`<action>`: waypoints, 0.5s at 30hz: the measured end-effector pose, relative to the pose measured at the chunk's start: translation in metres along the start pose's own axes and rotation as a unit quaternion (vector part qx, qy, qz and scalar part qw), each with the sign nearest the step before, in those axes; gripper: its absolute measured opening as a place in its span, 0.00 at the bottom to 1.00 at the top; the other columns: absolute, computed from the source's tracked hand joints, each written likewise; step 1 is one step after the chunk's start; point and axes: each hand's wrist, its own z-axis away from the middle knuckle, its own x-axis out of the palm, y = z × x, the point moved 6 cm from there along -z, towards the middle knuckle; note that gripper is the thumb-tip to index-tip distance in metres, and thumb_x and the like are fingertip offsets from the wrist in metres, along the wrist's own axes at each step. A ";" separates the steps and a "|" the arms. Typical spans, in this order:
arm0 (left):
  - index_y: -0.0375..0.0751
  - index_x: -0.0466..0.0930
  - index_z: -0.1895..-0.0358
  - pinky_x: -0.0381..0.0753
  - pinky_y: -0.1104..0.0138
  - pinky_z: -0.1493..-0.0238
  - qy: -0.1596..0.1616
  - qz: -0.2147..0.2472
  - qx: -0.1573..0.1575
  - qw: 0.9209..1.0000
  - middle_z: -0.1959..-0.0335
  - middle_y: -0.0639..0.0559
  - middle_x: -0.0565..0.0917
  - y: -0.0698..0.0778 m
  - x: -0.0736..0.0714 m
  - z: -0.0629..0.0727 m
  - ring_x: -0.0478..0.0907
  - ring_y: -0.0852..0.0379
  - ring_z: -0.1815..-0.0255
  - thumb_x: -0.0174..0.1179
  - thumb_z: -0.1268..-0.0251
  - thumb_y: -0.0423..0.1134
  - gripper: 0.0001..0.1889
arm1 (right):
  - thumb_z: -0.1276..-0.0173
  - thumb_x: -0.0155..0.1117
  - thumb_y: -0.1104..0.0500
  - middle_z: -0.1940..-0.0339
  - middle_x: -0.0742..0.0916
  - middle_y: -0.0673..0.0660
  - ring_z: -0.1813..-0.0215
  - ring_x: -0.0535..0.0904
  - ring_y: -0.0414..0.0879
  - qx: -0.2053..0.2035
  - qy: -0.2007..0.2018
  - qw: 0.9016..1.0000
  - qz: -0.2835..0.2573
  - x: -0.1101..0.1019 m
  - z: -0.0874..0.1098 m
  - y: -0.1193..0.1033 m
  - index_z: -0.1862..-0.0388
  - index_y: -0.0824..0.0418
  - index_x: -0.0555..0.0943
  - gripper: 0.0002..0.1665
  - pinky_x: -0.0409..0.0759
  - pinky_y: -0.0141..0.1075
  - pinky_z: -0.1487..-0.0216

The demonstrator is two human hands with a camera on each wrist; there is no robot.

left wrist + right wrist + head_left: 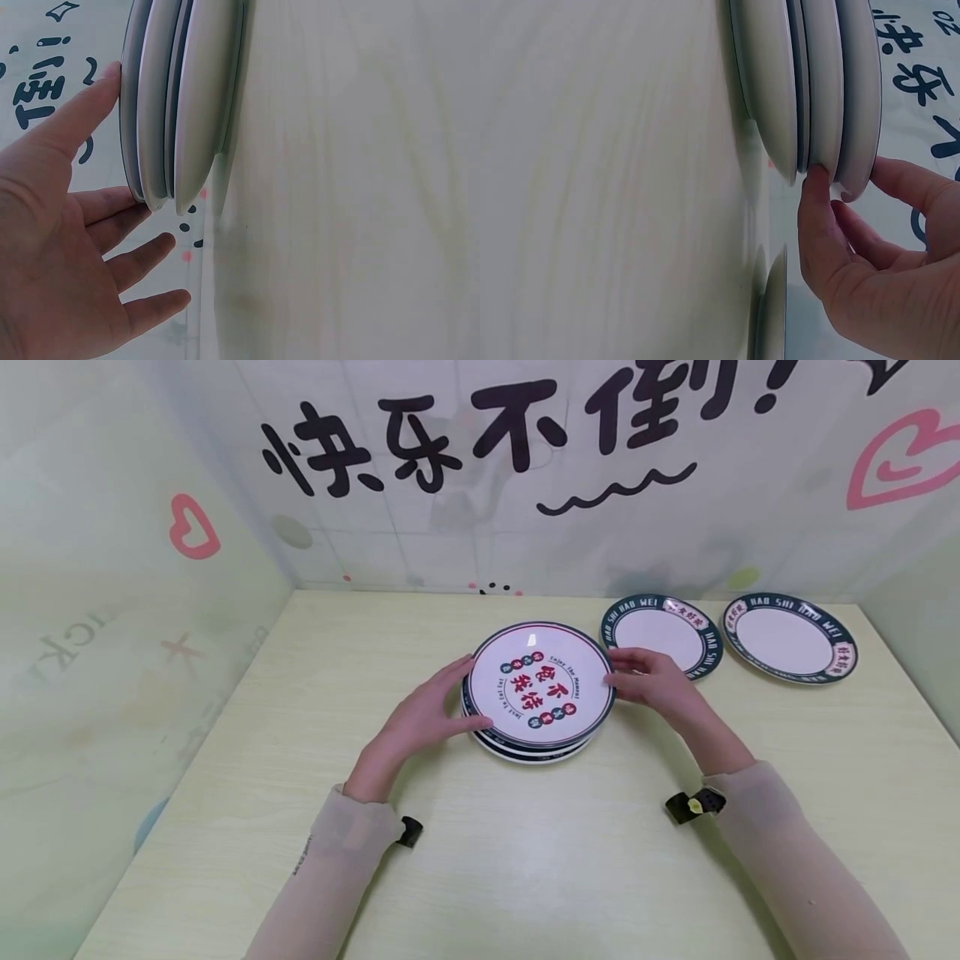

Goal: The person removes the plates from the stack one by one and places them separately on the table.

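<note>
A stack of round plates sits on the table before me. On top is a white plate (pixel 577 656) with a dark rim line and red and dark printed characters in its middle. Dark-rimmed plates (pixel 528 757) show beneath it. My left hand (pixel 420 714) holds the top plate's left edge between thumb and fingers; the left wrist view shows its outer fingers spread apart from the stack. At the right edge, my right hand (pixel 654 683) grips the rim with thumb and fingertips. From the side, the stacked plates (pixel 823 90) appear closely nested in the right wrist view.
Two white plates with dark green lettered rims, one nearer the stack (pixel 656 639) and one farther right (pixel 783 639), lie near the back wall (pixel 420 556). The pale wooden table (pixel 540 860) meets walls at the back, left and right.
</note>
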 end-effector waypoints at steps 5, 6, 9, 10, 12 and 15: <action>0.55 0.50 0.19 0.54 0.48 0.18 0.001 -0.004 0.000 1.000 0.17 0.56 0.52 0.001 0.000 0.000 0.48 0.50 0.16 0.69 0.44 0.62 0.52 | 0.27 0.61 0.59 0.32 0.73 0.65 0.55 0.79 0.33 0.003 0.005 1.000 0.011 0.000 -0.002 0.001 0.24 0.65 0.64 0.35 0.84 0.22 0.52; 0.55 0.50 0.19 0.54 0.48 0.18 0.001 -0.005 0.000 1.000 0.17 0.56 0.52 0.001 0.000 -0.001 0.48 0.50 0.16 0.69 0.44 0.62 0.52 | 0.27 0.61 0.59 0.32 0.73 0.65 0.55 0.79 0.34 0.004 0.006 1.000 0.014 0.000 -0.002 0.001 0.25 0.65 0.64 0.35 0.84 0.22 0.52; 0.55 0.50 0.19 0.54 0.48 0.18 0.002 -0.006 -0.001 1.000 0.17 0.56 0.52 0.001 0.000 -0.001 0.48 0.49 0.16 0.69 0.44 0.62 0.52 | 0.26 0.60 0.59 0.32 0.74 0.65 0.54 0.78 0.36 0.009 0.008 1.000 0.022 0.000 -0.002 0.001 0.25 0.65 0.64 0.34 0.84 0.21 0.53; 0.55 0.50 0.19 0.54 0.48 0.18 0.001 -0.006 -0.002 1.000 0.17 0.56 0.52 0.001 0.000 -0.001 0.48 0.49 0.16 0.69 0.44 0.62 0.52 | 0.26 0.60 0.59 0.32 0.74 0.66 0.54 0.78 0.37 0.009 0.008 1.000 0.026 0.000 -0.002 0.000 0.25 0.65 0.64 0.34 0.84 0.21 0.53; 0.55 0.50 0.19 0.54 0.48 0.18 0.002 -0.006 -0.003 1.000 0.17 0.56 0.52 0.000 0.001 -0.001 0.48 0.49 0.16 0.69 0.44 0.62 0.52 | 0.26 0.60 0.59 0.32 0.74 0.66 0.53 0.78 0.38 0.007 0.010 0.999 0.036 0.001 -0.002 -0.001 0.25 0.65 0.65 0.34 0.83 0.20 0.54; 0.55 0.50 0.19 0.55 0.48 0.19 0.002 -0.005 -0.005 1.000 0.17 0.57 0.52 -0.001 0.001 -0.001 0.48 0.49 0.16 0.69 0.44 0.61 0.52 | 0.27 0.61 0.60 0.35 0.75 0.66 0.53 0.77 0.40 -0.001 0.014 0.999 0.050 0.001 -0.002 -0.002 0.26 0.67 0.65 0.33 0.82 0.20 0.55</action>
